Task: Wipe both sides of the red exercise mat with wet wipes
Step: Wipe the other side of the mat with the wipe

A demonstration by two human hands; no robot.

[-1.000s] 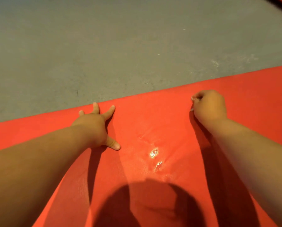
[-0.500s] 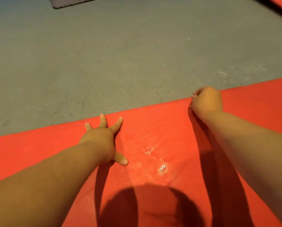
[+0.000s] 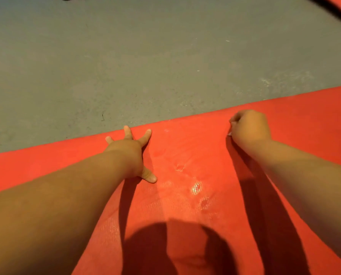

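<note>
The red exercise mat (image 3: 189, 147) lay flat on the grey floor (image 3: 145, 56), filling the near half of the view. Its long axis ran left to right, and its far edge climbed toward the right. Both ends ran out of frame, so I could not tell how much of it remained. Wet patches (image 3: 196, 188) glinted on its surface between the two arms, nearer than either hand.

The right hand (image 3: 250, 127) sat just inside the far edge, fingers curled into a fist round a wet wipe (image 3: 230, 133). Only a white sliver of the wipe showed at the fist's left side. The left hand (image 3: 129, 153) pressed flat on the mat to the left, fingers spread and fingertips at the far edge, holding nothing and probably bracing.

The wiping fist was already at the far limit, so the mat lay near, left and right of it. The next stroke likely ran along the length or back toward the person's shadow (image 3: 165, 249).
</note>
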